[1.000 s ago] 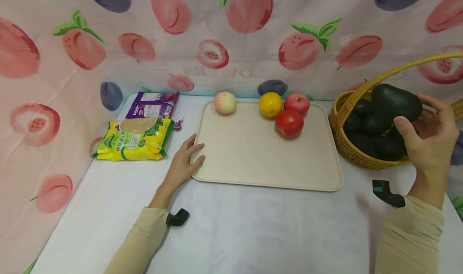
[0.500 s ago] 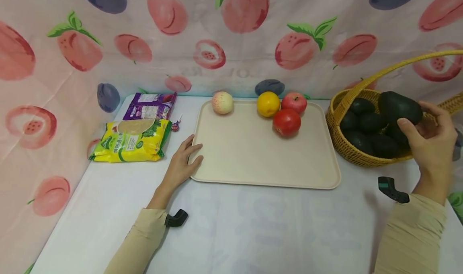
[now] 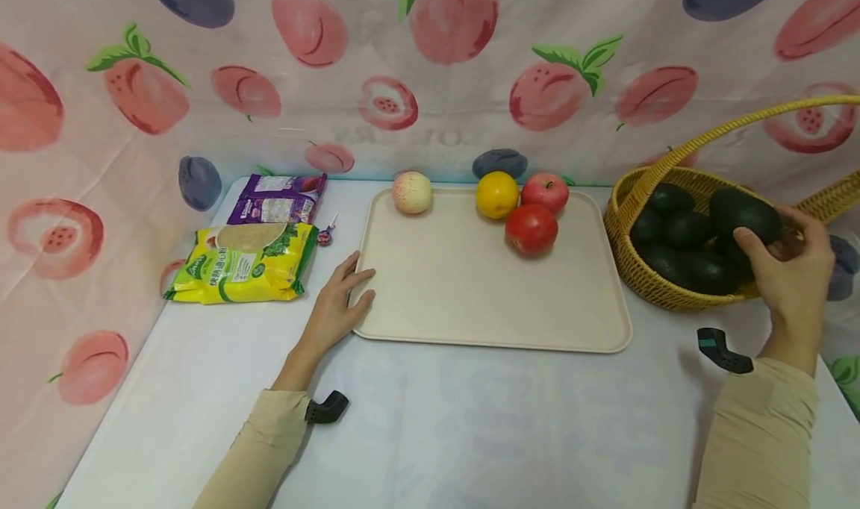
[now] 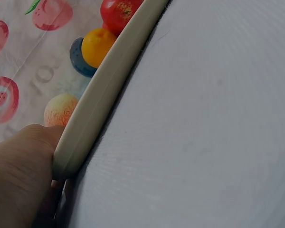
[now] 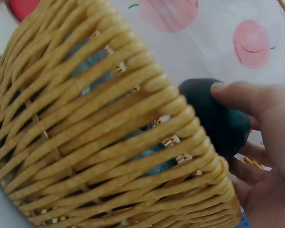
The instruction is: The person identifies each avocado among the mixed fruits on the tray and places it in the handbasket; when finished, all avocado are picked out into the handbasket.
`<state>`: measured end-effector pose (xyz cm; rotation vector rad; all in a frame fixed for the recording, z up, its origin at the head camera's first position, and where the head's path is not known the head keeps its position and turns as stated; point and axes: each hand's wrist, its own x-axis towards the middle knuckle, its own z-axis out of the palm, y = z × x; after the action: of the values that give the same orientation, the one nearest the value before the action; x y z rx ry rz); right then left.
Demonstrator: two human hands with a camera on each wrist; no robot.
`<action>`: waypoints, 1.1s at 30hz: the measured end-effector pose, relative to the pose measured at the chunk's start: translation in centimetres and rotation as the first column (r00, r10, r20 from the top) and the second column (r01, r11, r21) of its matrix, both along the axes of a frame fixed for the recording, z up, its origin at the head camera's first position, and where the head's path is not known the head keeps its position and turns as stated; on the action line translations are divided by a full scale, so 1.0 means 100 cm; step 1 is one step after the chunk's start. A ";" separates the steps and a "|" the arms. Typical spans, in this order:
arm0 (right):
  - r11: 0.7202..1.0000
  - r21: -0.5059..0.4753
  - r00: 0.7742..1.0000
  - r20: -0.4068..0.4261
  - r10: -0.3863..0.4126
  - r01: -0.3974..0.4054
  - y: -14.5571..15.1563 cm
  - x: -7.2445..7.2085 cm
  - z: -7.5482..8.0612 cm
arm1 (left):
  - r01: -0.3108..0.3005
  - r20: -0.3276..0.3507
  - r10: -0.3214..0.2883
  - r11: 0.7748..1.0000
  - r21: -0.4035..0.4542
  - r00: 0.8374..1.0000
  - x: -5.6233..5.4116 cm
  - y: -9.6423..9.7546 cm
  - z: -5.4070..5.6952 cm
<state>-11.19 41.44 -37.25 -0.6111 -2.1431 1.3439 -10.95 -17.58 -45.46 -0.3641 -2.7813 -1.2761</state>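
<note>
My right hand (image 3: 796, 274) grips a dark green avocado (image 3: 744, 214), thumb on its near side. The avocado overlaps others (image 3: 688, 229) inside the yellow wicker basket (image 3: 661, 285) in the head view. In the right wrist view, the held avocado (image 5: 213, 114) shows just past the woven rim. At the left end of the beige tray (image 3: 463, 292), my left hand (image 3: 332, 304) holds the edge, thumb and a finger over the rim. Other left fingers are partly hidden. On the tray lie a peach (image 3: 413, 192), an orange (image 3: 497, 195), an apple (image 3: 545, 193) and a tomato (image 3: 531, 229).
Left of the tray lie a yellow food packet (image 3: 245, 263), a purple packet (image 3: 278, 199) and a small lollipop (image 3: 325, 235). The basket's tall handle (image 3: 739, 125) arches over its opening. A fruit-printed cloth (image 3: 443, 106) hangs behind the white table (image 3: 484, 427).
My right hand has come down with the avocado, which now sits lower, closer to the other avocados in the basket. My left hand stays on the tray's edge.
</note>
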 end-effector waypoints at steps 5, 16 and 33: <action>0.995 0.089 0.990 0.129 -0.064 0.053 0.007 -0.006 -0.003 | 0.007 -0.008 -0.007 1.000 0.013 1.000 -0.001 -0.002 -0.001; 0.954 0.283 0.942 0.336 0.000 -0.101 0.032 -0.029 0.009 | 0.009 -0.032 -0.009 1.000 0.003 0.999 0.000 -0.002 -0.002; 0.842 0.378 0.843 0.515 0.154 -0.385 0.059 -0.061 0.015 | 0.011 -0.039 -0.011 1.000 -0.014 0.999 0.000 -0.002 -0.002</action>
<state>-17.33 47.38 -35.79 -0.4603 -2.9240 0.7844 -10.91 -17.75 -45.63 -0.4011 -2.7609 -1.2393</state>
